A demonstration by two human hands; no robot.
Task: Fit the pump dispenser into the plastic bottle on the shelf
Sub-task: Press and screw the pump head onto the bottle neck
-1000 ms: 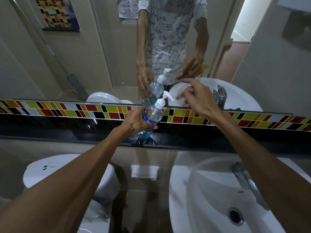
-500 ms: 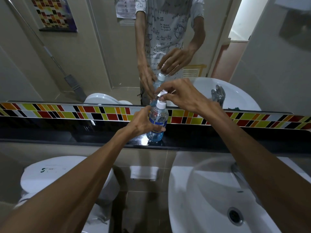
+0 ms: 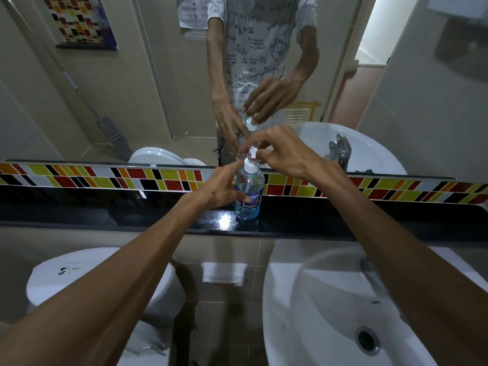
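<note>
On shelf (image 3: 303, 220), bottle (image 3: 248, 191) between hands

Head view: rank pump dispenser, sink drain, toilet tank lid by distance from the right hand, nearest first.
1. pump dispenser: pinched at its top by the right hand, on the bottle on the shelf.
2. sink drain: below the shelf, low in the basin on the right.
3. toilet tank lid: below the shelf, far left, across from that hand.

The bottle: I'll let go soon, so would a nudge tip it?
Probably: the bottle is tall and narrow, with a pump on top. It looks only part full, so likely light. The glossy shelf may let it slide.
</note>
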